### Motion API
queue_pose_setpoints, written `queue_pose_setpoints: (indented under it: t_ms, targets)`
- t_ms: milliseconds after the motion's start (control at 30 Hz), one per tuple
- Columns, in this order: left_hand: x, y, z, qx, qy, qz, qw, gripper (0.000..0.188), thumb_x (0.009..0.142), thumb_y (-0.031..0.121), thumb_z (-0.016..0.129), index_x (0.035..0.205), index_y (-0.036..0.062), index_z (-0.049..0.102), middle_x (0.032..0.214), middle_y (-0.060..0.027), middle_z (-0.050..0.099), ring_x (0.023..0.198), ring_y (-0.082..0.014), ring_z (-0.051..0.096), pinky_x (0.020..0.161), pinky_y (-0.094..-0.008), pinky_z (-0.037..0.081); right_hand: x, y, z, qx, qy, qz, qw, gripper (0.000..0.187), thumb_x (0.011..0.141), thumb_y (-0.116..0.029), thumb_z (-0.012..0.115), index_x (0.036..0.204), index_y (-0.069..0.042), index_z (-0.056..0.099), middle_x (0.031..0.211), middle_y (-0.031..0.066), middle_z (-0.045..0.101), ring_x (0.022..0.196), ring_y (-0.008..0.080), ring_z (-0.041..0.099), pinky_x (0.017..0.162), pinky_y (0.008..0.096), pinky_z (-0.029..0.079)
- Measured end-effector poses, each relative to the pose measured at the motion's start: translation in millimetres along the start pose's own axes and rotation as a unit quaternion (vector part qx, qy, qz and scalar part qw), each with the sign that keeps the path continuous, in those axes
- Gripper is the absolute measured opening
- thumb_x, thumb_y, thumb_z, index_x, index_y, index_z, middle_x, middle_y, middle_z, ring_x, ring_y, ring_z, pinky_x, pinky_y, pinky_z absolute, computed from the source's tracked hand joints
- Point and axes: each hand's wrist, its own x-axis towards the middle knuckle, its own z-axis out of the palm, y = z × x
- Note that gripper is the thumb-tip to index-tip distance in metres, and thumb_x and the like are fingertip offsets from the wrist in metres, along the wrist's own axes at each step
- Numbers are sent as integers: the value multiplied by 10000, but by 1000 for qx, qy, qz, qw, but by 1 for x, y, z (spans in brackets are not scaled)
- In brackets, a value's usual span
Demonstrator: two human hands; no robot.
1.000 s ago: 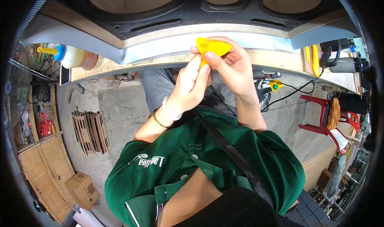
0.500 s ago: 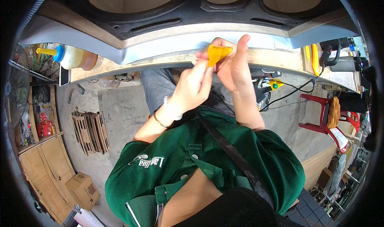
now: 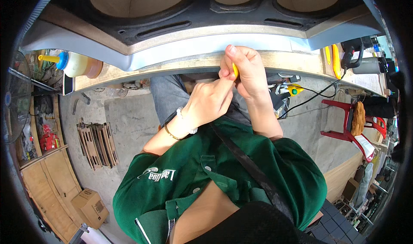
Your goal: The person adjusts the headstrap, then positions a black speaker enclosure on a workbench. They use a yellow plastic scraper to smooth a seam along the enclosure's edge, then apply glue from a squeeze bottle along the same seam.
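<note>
Both my hands meet in front of the bench edge, closed around a small yellow piece [image 3: 235, 70]. Only a narrow strip of it shows between the fingers; its kind is unclear. My right hand [image 3: 251, 70] wraps round it with the thumb uppermost. From the left and below, my left hand [image 3: 209, 97] reaches in, its fingertips pressed together at the piece and partly hidden. Just beyond them is a black speaker cabinet [image 3: 172, 36] with round openings, bordered by a smooth pale grey-blue strip [image 3: 172, 50].
A glue bottle [image 3: 81, 64] with a yellow nozzle stands at the bench's left end. Yellow tools [image 3: 336, 61] and a black power tool [image 3: 355, 58] lie at the right, with a cable hanging down. Below are slotted boards [image 3: 97, 145], a carton [image 3: 89, 207] and a red stool [image 3: 344, 119].
My right hand has closed from spread fingers into a wrap around the yellow piece. The flared yellow part that showed before is now mostly covered. My left hand has shifted slightly.
</note>
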Motion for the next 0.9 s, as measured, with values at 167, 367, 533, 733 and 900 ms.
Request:
queue_pose_setpoints:
  t_ms: [167, 367, 533, 733, 900]
  targets:
    - [4, -6, -7, -131, 34, -114, 984, 175, 852, 23, 488, 1025, -1, 502, 639, -152, 543, 553, -295, 577, 512, -333, 442, -1, -3, 4, 31, -27, -37, 998, 353, 927, -359, 490, 906, -12, 555, 876, 132, 635, 870, 165, 591, 739, 271, 461]
    - [3, -6, -19, -202, 7, -151, 968, 106, 875, 38, 468, 970, 3, 501, 643, -118, 548, 531, -234, 572, 518, -309, 435, -3, -4, 10, -87, -2, -64, 994, 215, 937, -202, 493, 965, -1, 566, 878, 103, 646, 833, 136, 608, 702, 234, 471]
    - [1, -4, -11, -74, -6, -41, 996, 182, 815, 17, 513, 994, -17, 506, 695, -213, 584, 643, -391, 589, 544, -413, 467, 1, 7, 5, -27, 13, -41, 999, 313, 937, -268, 495, 746, -30, 563, 730, 68, 595, 648, 119, 542, 649, 244, 450]
    - [3, -10, -22, -138, -10, -104, 985, 162, 863, 57, 489, 1010, -9, 500, 671, -179, 576, 601, -329, 608, 532, -358, 461, 0, 2, 7, 8, 6, -47, 999, 488, 942, -443, 368, 857, -18, 591, 832, 95, 622, 842, 189, 607, 786, 325, 479]
    - [1, -10, -37, -311, -48, -206, 927, 105, 897, 67, 463, 955, -8, 507, 672, -101, 552, 551, -180, 556, 505, -275, 404, -3, -8, 14, -61, -30, -56, 996, 335, 954, -252, 448, 1069, 31, 586, 1016, 111, 630, 934, 157, 597, 837, 280, 473]
